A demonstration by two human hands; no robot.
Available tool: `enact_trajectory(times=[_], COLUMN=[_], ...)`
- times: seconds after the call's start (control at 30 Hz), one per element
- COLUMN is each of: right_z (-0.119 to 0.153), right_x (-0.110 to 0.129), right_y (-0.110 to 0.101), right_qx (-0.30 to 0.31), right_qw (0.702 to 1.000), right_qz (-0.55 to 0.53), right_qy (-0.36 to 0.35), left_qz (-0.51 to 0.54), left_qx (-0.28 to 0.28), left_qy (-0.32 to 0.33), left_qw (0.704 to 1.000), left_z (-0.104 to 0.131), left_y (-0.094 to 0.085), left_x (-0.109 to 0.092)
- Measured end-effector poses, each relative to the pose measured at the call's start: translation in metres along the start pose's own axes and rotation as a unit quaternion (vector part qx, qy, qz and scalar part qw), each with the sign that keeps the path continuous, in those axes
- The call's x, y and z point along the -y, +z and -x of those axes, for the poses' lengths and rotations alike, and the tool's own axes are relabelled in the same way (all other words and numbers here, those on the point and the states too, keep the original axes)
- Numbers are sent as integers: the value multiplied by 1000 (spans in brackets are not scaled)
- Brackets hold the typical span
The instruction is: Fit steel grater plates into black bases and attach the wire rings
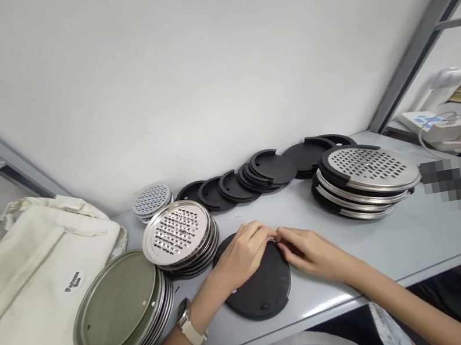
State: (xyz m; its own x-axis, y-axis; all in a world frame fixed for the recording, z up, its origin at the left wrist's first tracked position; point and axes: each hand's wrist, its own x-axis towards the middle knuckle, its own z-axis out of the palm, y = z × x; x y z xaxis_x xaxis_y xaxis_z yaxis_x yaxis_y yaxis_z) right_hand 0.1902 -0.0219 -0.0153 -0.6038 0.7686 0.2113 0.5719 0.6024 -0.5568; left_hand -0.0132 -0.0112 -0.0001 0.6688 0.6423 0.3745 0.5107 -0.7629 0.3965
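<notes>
A black round disc (pixel 261 288) lies on the grey table in front of me. Over its upper part is my left hand (pixel 248 252), fingers bent together at the disc's upper right edge. My right hand (pixel 307 248) meets it there in a pinch from the right. Between the fingertips a small shiny bit shows, too small to name. Left of the disc stands a stack of round perforated metal plates (pixel 177 231). Nearer on the left are stacked olive-green round plates (pixel 115 306).
A stack of metal grater plates with black rims (pixel 371 168) stands on the right. Black discs (pixel 274 168) line the wall behind, beside small perforated discs (pixel 152 199). A cream bag (pixel 30 271) lies left. The table's front edge (pixel 320 312) is close to me.
</notes>
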Motion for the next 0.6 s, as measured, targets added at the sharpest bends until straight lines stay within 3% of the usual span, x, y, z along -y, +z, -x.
enact_trajectory(times=[0.43,0.6], right_z=[-3,-2], right_x=[-6,-8], right_y=[5,8], right_qx=[-2,-16], right_qw=[999,997], right_qz=[37,67], right_qy=[4,18], left_qz=[-54,-120], left_qx=[-8,-42], left_qy=[-17,-83], left_qw=[998,988], left_z=[-2,-2], left_y=[0,3], left_x=[-1,-3])
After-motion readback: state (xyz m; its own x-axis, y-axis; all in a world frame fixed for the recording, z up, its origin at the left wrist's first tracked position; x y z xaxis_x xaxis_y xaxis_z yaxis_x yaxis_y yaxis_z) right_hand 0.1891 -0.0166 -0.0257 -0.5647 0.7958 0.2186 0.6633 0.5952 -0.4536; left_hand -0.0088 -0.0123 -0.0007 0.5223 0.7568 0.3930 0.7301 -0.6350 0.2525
